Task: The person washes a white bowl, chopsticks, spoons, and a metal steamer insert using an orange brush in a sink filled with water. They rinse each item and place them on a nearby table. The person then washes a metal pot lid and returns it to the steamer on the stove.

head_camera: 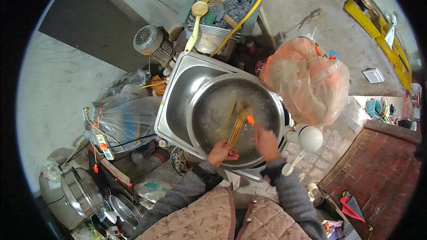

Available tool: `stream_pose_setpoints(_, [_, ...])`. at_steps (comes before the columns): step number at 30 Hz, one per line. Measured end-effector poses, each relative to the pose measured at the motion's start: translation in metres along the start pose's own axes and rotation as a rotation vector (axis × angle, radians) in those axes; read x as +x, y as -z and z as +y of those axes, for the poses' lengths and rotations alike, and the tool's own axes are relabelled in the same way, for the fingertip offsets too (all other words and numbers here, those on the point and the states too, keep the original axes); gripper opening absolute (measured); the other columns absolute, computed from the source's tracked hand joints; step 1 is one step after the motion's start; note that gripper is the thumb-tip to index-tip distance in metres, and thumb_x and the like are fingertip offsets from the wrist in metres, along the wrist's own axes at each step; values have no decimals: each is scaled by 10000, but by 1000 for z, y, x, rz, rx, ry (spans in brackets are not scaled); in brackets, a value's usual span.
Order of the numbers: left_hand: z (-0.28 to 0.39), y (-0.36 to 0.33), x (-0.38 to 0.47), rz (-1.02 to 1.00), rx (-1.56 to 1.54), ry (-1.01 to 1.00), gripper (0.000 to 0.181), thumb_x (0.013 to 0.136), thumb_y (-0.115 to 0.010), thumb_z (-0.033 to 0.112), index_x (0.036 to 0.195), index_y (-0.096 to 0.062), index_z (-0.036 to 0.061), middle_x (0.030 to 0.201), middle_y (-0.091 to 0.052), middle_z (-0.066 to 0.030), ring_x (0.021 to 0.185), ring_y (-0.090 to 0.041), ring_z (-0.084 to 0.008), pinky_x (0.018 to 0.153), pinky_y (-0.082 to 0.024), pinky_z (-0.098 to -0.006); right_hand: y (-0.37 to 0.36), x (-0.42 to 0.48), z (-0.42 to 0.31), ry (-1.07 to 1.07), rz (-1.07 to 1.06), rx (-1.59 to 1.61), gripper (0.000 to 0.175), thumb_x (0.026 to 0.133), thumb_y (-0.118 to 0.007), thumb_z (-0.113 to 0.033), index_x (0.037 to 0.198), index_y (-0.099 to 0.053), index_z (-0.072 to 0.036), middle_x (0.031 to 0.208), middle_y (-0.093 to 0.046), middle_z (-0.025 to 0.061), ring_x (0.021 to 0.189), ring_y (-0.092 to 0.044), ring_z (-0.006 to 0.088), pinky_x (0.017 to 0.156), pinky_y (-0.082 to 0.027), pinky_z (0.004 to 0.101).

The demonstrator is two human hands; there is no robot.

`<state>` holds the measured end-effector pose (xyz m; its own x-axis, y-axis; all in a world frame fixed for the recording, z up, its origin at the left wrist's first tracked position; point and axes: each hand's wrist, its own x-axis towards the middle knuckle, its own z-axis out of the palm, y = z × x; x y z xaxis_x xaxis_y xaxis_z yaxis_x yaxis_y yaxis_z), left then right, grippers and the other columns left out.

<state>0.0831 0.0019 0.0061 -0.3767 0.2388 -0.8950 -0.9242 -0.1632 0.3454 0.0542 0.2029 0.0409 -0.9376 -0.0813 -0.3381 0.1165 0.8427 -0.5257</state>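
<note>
My left hand (223, 153) is closed around a bundle of chopsticks (237, 128), whose far ends point away from me over a wide steel basin (196, 113). In my right hand (267, 143) is the orange handle of a brush (250, 119), blurred, near the far ends of the chopsticks; its bristles are hard to make out. The basin holds cloudy water (217, 106) and rests across a stainless steel sink (176, 90).
A wire basket (186, 10) with scourers stands behind the sink, a pale-handled brush (193, 36) leaning on it. A large plastic-wrapped bundle (307, 80) lies right, beside a white ladle-like utensil (310, 138). A power strip (105, 146) hangs left, above a steel pot (80, 193).
</note>
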Motion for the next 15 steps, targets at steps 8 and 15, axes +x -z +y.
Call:
stream_pose_setpoints(8, [13, -2, -4, -73, 109, -10, 278, 998, -400, 168, 1081, -542, -57, 922, -667, -185, 797, -679, -256, 680, -589, -325, 12, -37, -9, 108, -48, 78, 179, 921, -507, -159, 1058, -596, -86, 680, -605, 225, 626, -612, 412, 542, -477, 509])
stream_pose_setpoints(15, [9, 4, -6, 56, 78, -81, 151, 922, -527, 53, 1023, -546, -57, 848, -658, -174, 686, -682, -233, 604, -590, -312, 14, -4, 3, 86, 18, 103, 153, 912, -518, -164, 1010, -578, -63, 688, -605, 237, 641, -615, 416, 538, -482, 511])
